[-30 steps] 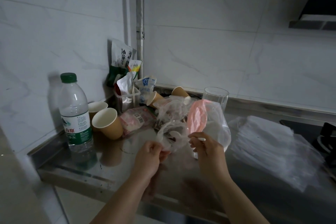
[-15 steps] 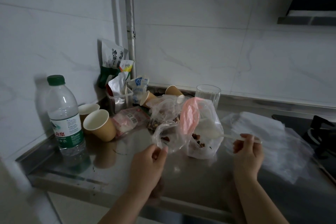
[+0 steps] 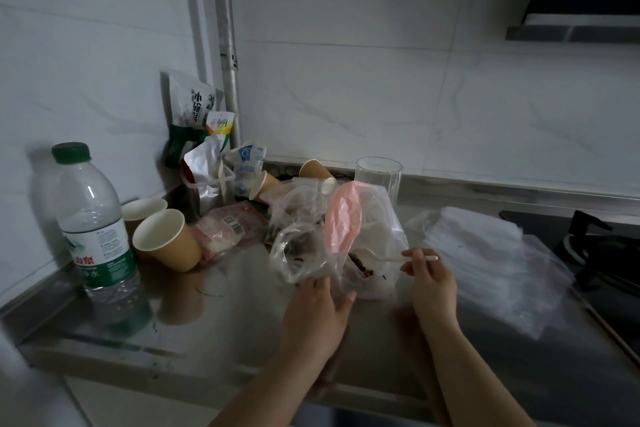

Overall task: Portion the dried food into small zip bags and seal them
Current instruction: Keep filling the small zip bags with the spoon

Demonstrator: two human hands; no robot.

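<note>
Since half a second ago: right hand (image 3: 431, 282) has swung back from the stack of bags toward the open food bag; left hand (image 3: 317, 308) has shifted right, up against the small bag.

Right fingers (image 3: 414, 258): curled, pinching the handle of a white plastic spoon (image 3: 391, 257); spoon bowl sits inside the mouth of the large clear food bag (image 3: 375, 253), just above the dark dried food (image 3: 362, 269) at its bottom.

Left fingers (image 3: 346, 298): loosely bent round the lower edge of a small zip bag (image 3: 296, 253), whose mouth gapes open, touching the food bag's left side. Exact grip blurred.

Pink plastic (image 3: 343, 222): lies against the food bag's upper left.

Stack of empty clear bags (image 3: 485, 253): right of the right hand, flat on the steel table (image 3: 214, 329).

Behind: clear glass (image 3: 378, 177), tipped paper cups (image 3: 315, 170).

Left: two upright paper cups (image 3: 166, 243), water bottle (image 3: 95, 218) with green cap, assorted packets (image 3: 204, 135) in the corner.

Far right: stove burner (image 3: 595, 246).
</note>
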